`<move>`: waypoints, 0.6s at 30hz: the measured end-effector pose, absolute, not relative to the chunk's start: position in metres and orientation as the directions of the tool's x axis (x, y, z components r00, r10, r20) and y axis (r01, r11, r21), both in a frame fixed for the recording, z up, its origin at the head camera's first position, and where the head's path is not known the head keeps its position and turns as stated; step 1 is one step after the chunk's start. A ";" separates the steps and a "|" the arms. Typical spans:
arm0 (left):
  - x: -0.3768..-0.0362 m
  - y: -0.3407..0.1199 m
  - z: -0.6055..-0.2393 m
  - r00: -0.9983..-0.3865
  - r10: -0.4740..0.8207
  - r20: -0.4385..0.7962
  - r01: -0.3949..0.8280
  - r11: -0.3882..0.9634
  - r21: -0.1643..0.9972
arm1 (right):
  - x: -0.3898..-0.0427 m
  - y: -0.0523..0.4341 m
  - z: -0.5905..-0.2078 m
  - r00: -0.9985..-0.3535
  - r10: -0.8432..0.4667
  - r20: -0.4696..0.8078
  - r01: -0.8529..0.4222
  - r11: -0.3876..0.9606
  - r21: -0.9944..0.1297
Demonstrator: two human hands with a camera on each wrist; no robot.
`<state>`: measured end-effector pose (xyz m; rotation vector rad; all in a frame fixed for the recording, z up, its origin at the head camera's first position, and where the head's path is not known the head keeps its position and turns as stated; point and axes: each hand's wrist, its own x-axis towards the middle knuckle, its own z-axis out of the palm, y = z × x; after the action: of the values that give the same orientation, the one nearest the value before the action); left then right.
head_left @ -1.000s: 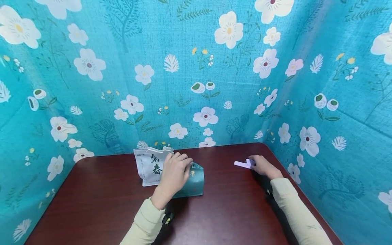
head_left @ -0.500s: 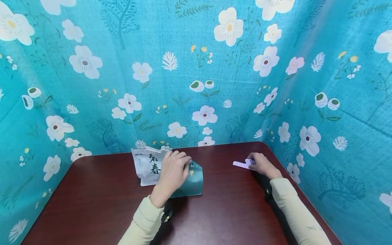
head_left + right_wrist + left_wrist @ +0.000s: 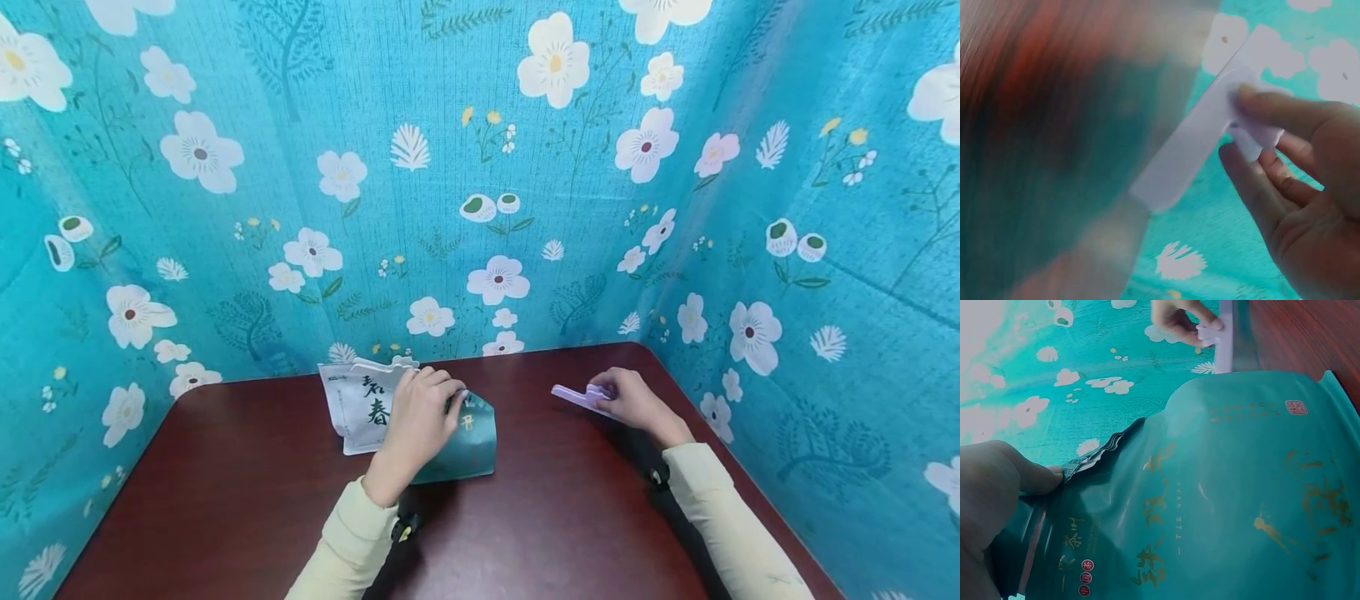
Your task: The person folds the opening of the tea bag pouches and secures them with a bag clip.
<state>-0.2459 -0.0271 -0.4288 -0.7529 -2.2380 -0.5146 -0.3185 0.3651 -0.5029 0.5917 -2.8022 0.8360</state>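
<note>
My left hand (image 3: pixel 422 421) pinches the top edge of a green tea bag (image 3: pixel 474 446) that stands on the table. In the left wrist view the thumb presses on the crumpled top of this green bag (image 3: pixel 1235 487), which has gold lettering. Away to the right, my right hand (image 3: pixel 636 402) holds a pale purple bag clip (image 3: pixel 573 397) between thumb and fingers. The right wrist view shows the long flat bar of the clip (image 3: pixel 1179 150) sticking out past the fingertips. Clip and green bag are apart.
Left of the green bag stands a white pouch (image 3: pixel 351 412) with dark green writing and a pale clip (image 3: pixel 382 365) along its top. The dark red table (image 3: pixel 225 483) ends at a blue floral cloth (image 3: pixel 450 208) behind and at both sides.
My right hand has raised the purple clip slightly and brought it a little to the left, tilting it. My left hand keeps its hold on the green bag. The head view has shifted slightly.
</note>
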 end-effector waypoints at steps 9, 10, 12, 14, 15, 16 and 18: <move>-0.247 -0.028 -0.433 -0.604 0.348 0.717 0.642 0.746 0.179 | -0.290 0.326 -0.482 -0.876 -0.394 0.278 -0.465 0.534 -0.706; -0.246 -0.029 -0.434 -0.605 0.345 0.717 0.643 0.743 0.185 | -0.288 0.321 -0.482 -0.871 -0.405 0.277 -0.466 0.509 -0.723; -0.247 -0.029 -0.434 -0.608 0.339 0.717 0.645 0.739 0.197 | -0.286 0.313 -0.481 -0.864 -0.422 0.276 -0.468 0.469 -0.749; -0.248 -0.029 -0.434 -0.612 0.335 0.716 0.644 0.737 0.205 | -0.285 0.306 -0.480 -0.855 -0.434 0.283 -0.475 0.440 -0.762; -0.249 -0.029 -0.434 -0.611 0.332 0.718 0.643 0.738 0.206 | -0.284 0.303 -0.479 -0.850 -0.439 0.292 -0.484 0.430 -0.762; -0.249 -0.029 -0.433 -0.611 0.331 0.719 0.642 0.738 0.206 | -0.284 0.300 -0.478 -0.846 -0.442 0.299 -0.490 0.423 -0.762; -0.250 -0.028 -0.433 -0.616 0.329 0.716 0.640 0.739 0.210 | -0.283 0.294 -0.477 -0.844 -0.437 0.311 -0.495 0.411 -0.765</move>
<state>-0.2496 -0.0279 -0.4327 -0.7257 -2.2635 -0.5979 -0.2830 0.2940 -0.4766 0.8556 -2.5861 1.4357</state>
